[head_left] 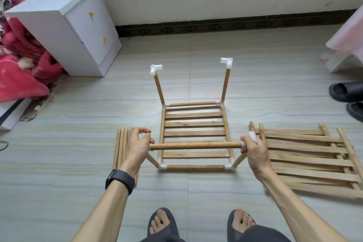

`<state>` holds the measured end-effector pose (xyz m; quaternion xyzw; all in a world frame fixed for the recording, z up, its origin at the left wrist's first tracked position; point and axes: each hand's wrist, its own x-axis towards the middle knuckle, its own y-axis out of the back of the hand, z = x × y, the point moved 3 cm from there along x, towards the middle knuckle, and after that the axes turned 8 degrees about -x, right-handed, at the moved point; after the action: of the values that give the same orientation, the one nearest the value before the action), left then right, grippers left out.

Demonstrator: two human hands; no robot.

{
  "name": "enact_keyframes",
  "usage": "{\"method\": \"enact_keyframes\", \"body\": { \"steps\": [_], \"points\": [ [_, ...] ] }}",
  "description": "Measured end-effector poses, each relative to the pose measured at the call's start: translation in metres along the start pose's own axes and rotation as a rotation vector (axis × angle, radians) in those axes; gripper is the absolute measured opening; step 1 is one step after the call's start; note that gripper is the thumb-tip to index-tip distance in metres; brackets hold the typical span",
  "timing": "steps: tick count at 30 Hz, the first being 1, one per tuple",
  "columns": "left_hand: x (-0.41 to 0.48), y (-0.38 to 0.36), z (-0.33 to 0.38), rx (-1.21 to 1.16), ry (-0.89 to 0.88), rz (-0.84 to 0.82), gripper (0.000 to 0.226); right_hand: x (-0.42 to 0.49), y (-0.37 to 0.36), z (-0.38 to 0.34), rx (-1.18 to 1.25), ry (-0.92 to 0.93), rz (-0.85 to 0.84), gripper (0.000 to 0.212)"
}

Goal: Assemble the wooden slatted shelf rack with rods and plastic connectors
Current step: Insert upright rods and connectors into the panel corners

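A partly built rack stands on the tiled floor: a slatted wooden shelf (pixel 194 133) framed by rods and white plastic connectors. Two far rods rise upright, each topped by a white connector (pixel 156 69) (pixel 226 62). A horizontal rod (pixel 196 146) spans the two near uprights. My left hand (pixel 137 144) grips the white connector at the rod's left end. My right hand (pixel 253 148) grips the white connector at its right end. Both near connectors are mostly hidden by my fingers.
Several loose rods (pixel 121 147) lie on the floor left of the rack. More slatted panels (pixel 310 159) lie stacked to the right. A white cabinet (pixel 68 25) stands at back left beside red bedding (pixel 17 68). Black slippers (pixel 345 92) sit at far right. My feet are below.
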<state>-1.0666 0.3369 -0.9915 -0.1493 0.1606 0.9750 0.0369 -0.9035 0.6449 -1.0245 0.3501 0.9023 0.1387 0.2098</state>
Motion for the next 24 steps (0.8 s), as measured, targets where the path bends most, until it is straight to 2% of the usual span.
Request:
{"method": "enact_keyframes", "body": {
  "steps": [4, 6, 8, 10, 12, 14, 15, 16, 18, 20, 22, 24],
  "points": [
    [0.000, -0.001, 0.003, 0.008, 0.006, 0.014, 0.011, 0.008, 0.000, -0.011, -0.080, -0.027, 0.054, 0.044],
    [-0.002, -0.006, 0.009, -0.006, 0.038, 0.002, 0.018, 0.017, 0.000, -0.020, -0.105, -0.065, 0.140, 0.061],
    [-0.011, -0.017, 0.016, -0.007, 0.096, -0.063, 0.023, 0.030, 0.000, -0.033, -0.026, -0.173, 0.231, 0.078],
    [-0.025, -0.029, 0.021, 0.055, 0.136, -0.226, 0.033, 0.037, 0.000, -0.046, -0.037, -0.311, 0.224, 0.098],
    [-0.041, -0.040, 0.027, 0.189, 0.140, -0.481, 0.054, 0.029, -0.009, -0.057, -0.136, -0.325, 0.101, 0.117],
    [-0.050, -0.049, 0.034, 0.346, 0.072, -0.717, 0.068, 0.005, -0.028, -0.062, -0.127, -0.251, -0.048, 0.122],
    [-0.048, -0.050, 0.041, 0.408, 0.013, -0.761, 0.067, -0.011, -0.040, -0.062, -0.128, -0.216, -0.102, 0.115],
    [-0.040, -0.048, 0.050, 0.451, -0.058, -0.730, 0.065, -0.025, -0.050, -0.060, -0.162, -0.174, -0.128, 0.101],
    [-0.014, -0.034, 0.072, 0.519, -0.199, -0.494, 0.057, -0.042, -0.064, -0.055, -0.241, -0.093, -0.115, 0.061],
    [0.017, -0.014, 0.091, 0.603, -0.296, -0.265, 0.054, -0.045, -0.067, -0.058, -0.265, -0.051, -0.123, 0.037],
    [0.044, 0.002, 0.100, 0.706, -0.354, -0.156, 0.058, -0.034, -0.059, -0.066, -0.290, -0.041, -0.141, 0.035],
    [0.067, 0.014, 0.096, 0.772, -0.358, -0.115, 0.063, -0.014, -0.044, -0.070, -0.335, -0.054, -0.188, 0.047]
  ]
}}
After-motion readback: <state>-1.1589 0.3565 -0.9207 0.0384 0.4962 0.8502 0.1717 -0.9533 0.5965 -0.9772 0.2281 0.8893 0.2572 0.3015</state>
